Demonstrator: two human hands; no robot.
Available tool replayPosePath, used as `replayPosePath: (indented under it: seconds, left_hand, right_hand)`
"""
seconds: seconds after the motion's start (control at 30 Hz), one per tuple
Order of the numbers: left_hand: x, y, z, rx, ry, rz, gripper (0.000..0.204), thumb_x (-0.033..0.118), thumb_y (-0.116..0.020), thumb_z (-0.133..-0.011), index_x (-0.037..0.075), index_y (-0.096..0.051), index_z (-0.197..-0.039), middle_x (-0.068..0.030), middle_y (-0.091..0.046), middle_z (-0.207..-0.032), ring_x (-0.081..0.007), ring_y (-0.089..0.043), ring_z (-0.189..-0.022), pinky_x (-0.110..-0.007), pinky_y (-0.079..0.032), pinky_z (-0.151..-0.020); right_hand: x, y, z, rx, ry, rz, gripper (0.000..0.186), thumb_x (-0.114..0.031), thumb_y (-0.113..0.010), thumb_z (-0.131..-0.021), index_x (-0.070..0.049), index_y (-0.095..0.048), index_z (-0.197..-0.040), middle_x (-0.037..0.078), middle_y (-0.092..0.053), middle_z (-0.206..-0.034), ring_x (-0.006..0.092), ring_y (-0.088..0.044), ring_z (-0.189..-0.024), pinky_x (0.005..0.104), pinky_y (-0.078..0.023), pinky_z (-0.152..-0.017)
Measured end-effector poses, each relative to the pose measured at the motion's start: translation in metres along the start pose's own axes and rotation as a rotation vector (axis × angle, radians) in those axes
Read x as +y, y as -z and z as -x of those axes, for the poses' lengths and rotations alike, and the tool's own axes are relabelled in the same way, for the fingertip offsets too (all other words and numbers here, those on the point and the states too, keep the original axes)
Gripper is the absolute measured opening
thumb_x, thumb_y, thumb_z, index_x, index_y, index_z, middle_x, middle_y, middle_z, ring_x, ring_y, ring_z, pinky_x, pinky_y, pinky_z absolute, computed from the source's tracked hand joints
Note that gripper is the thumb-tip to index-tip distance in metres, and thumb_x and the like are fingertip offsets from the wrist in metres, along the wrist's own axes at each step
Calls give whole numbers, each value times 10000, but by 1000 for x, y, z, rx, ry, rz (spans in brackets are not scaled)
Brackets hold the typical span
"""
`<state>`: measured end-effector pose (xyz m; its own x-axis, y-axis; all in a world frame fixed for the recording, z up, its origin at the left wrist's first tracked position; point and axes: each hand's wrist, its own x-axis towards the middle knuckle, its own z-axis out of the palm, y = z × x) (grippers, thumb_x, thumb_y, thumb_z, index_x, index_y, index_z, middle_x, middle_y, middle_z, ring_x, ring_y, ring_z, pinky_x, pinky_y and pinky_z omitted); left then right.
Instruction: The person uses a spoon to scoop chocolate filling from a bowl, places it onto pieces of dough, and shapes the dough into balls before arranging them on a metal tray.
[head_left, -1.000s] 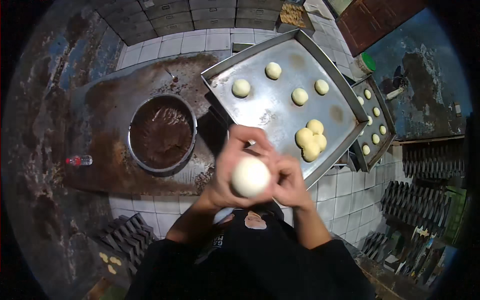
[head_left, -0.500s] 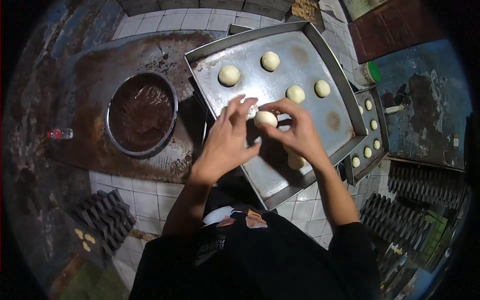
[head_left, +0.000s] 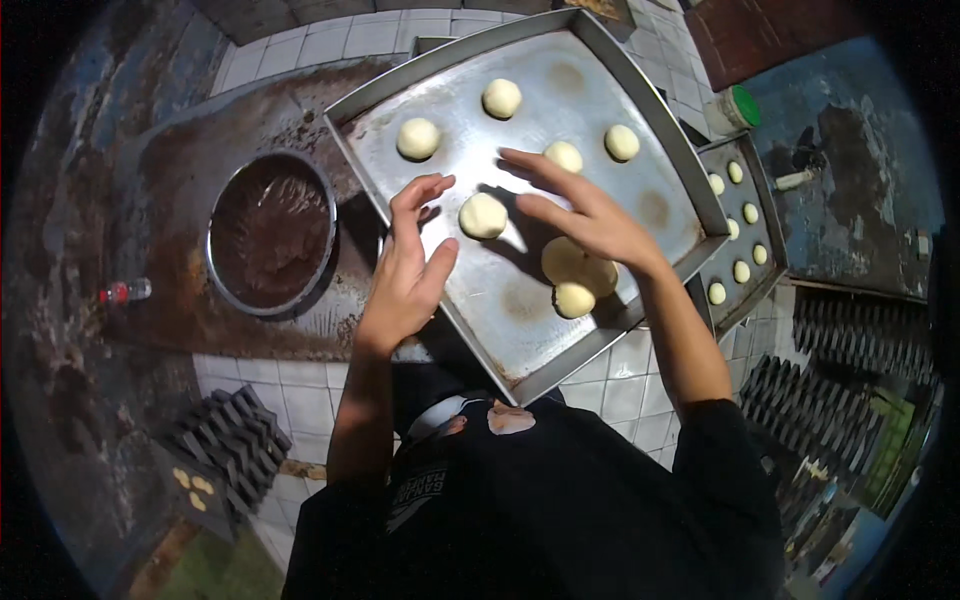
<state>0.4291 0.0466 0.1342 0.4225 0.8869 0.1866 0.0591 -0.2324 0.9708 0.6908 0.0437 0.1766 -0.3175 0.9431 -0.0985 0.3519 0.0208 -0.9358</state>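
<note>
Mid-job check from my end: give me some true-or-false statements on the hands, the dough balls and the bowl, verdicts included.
1. A dough ball sits on the metal tray between the left hand and the right hand. True.
2. The left hand is closed around a dough ball. False: it is open and holds nothing.
3. The round metal bowl stands left of the tray. True.
4. The bowl is full of dough balls. False: it holds a dark brown mixture.
5. Every dough ball on the tray stands apart. False: some are clustered near the right wrist.
</note>
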Motion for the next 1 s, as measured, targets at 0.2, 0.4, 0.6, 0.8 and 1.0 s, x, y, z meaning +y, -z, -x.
replayPosePath:
  seconds: [0.2, 0.4, 0.6, 0.8, 1.0]
  left_hand:
    - [31, -27, -18, -266, 96, 41, 487, 128, -488, -1016, 10, -430, -1485, -188, -529, -1488, -316, -468, -1440, -435, -338, -1212]
    - [23, -117, -51, -909, 224, 479, 459, 286, -431, -1110, 16, -481, -1478, -125, -572, -1406, -223, -501, -1393, -351, -331, -1198]
    - [-26, -151, -66, -1047, 338, 441, 489, 355, -366, -1136, -5, -534, -1420, -115, -625, -1330, -204, -552, -1315, -339, -391, -1159]
    - [-8, -129, -48, -842, 451, 482, 598, 456, -294, -1142, -17, -587, -1360, -137, -652, -1298, -201, -613, -1224, -349, -439, -1126]
    - [47, -10, 13, -399, 248, 743, 627, 507, -277, -1138, -6, -638, -1120, -108, -674, -1016, -178, -654, -945, -322, -527, -885]
  right_hand:
    - [-29, 8, 125, 20, -220, 610, 408, -187, -807, -858, -20, -715, -1219, 161, -744, -1115, 332, -704, -1032, 416, -558, -903]
    - [4, -50, 146, 251, -178, 914, 423, -193, -792, -821, -15, -682, -1189, 160, -711, -1102, 348, -656, -1093, 436, -550, -921]
    - [18, -53, 135, 285, -161, 941, 291, -173, -739, -795, 28, -703, -1001, 162, -713, -1005, 300, -696, -999, 400, -578, -855]
    - [-39, -47, 137, 10, -321, -247, 414, -159, -762, -815, 43, -712, -1172, 128, -746, -1005, 164, -718, -959, 319, -566, -876]
    - [-97, -128, 90, 642, -56, -80, 277, -6, -779, -847, 39, -743, -1118, 97, -779, -995, 149, -733, -914, 291, -563, -844]
